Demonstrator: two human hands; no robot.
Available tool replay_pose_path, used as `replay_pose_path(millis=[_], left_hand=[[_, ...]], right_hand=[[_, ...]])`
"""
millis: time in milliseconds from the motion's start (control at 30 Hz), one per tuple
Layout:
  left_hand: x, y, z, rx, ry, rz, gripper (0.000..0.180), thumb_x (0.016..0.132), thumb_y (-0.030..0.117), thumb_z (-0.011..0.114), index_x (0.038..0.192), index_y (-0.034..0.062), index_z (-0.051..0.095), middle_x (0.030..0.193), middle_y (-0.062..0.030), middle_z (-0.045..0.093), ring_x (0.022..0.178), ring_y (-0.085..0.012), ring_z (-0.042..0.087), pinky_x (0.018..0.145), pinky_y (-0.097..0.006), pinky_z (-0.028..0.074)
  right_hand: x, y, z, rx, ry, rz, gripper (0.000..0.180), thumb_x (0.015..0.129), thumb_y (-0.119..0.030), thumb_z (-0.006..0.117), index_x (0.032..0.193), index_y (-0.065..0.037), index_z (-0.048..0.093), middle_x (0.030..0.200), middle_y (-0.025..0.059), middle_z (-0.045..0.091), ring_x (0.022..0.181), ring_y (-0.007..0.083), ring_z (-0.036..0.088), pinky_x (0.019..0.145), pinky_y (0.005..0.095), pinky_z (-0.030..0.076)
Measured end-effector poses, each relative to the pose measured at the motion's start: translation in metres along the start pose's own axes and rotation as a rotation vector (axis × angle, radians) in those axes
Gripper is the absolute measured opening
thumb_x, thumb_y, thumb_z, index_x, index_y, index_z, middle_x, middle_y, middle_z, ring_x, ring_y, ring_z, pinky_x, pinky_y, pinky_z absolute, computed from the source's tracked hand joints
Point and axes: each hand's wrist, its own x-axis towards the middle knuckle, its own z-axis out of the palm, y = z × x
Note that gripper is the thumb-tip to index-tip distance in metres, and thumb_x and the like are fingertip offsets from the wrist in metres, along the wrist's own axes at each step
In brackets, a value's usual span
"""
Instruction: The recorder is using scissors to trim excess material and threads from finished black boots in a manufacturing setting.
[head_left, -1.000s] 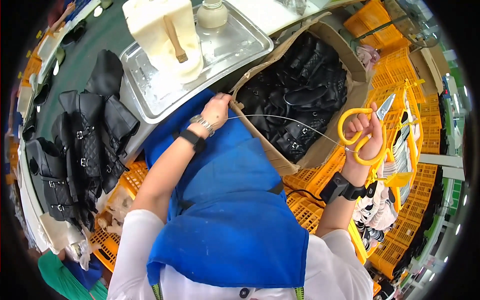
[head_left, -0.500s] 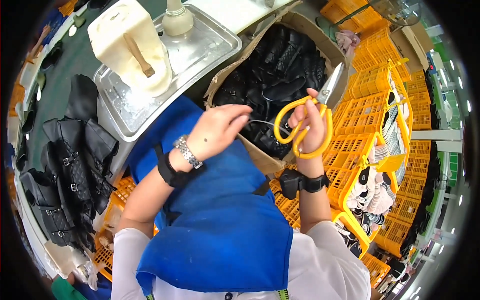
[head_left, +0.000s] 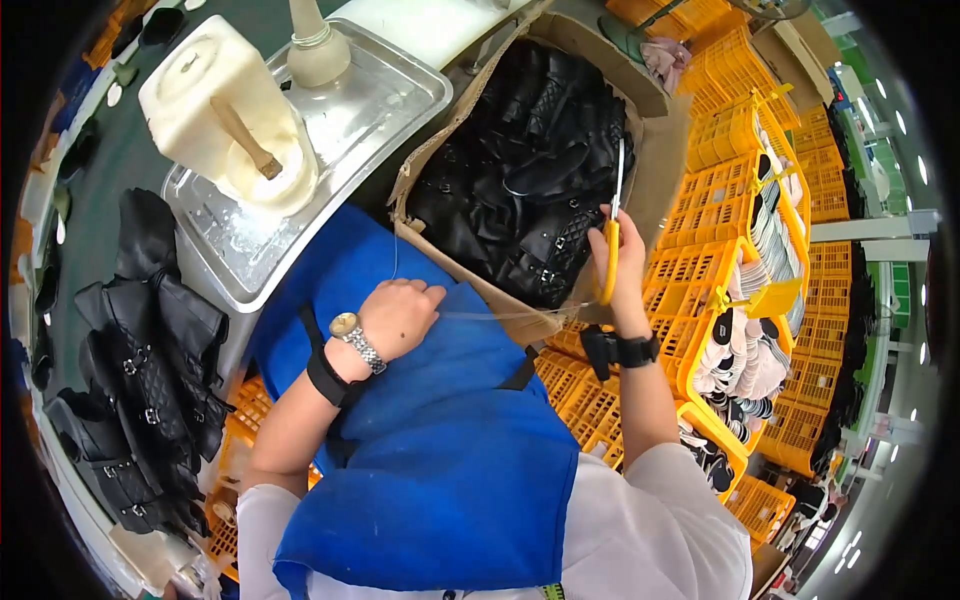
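Left hand (head_left: 400, 315) has pulled back from the near edge of the cardboard box (head_left: 658, 190) since half a second ago, and is now just below it, over the blue apron (head_left: 440, 400). Its fingers are curled in narrow; can't tell if they're really pinching the thin pale strand (head_left: 490, 317) that runs from there toward the right hand, along the box's near side. Right hand (head_left: 628, 265) has a grip on the yellow-handled scissors (head_left: 611, 250), which sit at the box's right side, now turned edge-on with blades up. As for writing, the pale flat pieces (head_left: 745, 375) right of the box carry dark patches, too small to read
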Motion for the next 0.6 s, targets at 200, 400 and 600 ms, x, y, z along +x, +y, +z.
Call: replay_pose_path(millis=[200, 400, 600], left_hand=[[0.014, -0.01, -0.004, -0.108, 0.034, 0.049, 0.032, 0.076, 0.014, 0.061, 0.106, 0.0042, 0.056, 0.086, -0.0154, 0.061, 0.08, -0.0318, 0.059, 0.071, -0.04, 0.048], [-0.001, -0.011, -0.01, -0.113, 0.078, 0.042, 0.031, 0.074, 0.018, 0.062, 0.102, 0.0061, 0.057, 0.081, -0.0142, 0.061, 0.077, -0.0319, 0.059, 0.068, -0.041, 0.049], [0.011, -0.014, 0.009, -0.128, -0.105, -0.019, 0.029, 0.078, 0.022, 0.058, 0.102, 0.006, 0.052, 0.083, -0.015, 0.062, 0.079, -0.0342, 0.06, 0.067, -0.043, 0.049]], right_hand=[[-0.007, 0.025, -0.043, -0.699, 0.078, -0.003, 0.035, 0.078, -0.015, 0.06, 0.112, -0.017, 0.054, 0.073, 0.0194, 0.061, 0.071, 0.0388, 0.06, 0.061, 0.0457, 0.046], [-0.008, 0.099, -0.024, -0.675, 0.121, 0.029, 0.038, 0.078, -0.012, 0.058, 0.115, -0.019, 0.052, 0.073, 0.0214, 0.06, 0.069, 0.0409, 0.058, 0.061, 0.0484, 0.045], [0.011, 0.101, 0.021, -0.668, -0.066, 0.351, 0.028, 0.093, -0.019, 0.036, 0.119, -0.014, 0.046, 0.083, 0.0199, 0.063, 0.079, 0.0384, 0.061, 0.067, 0.0453, 0.048]])
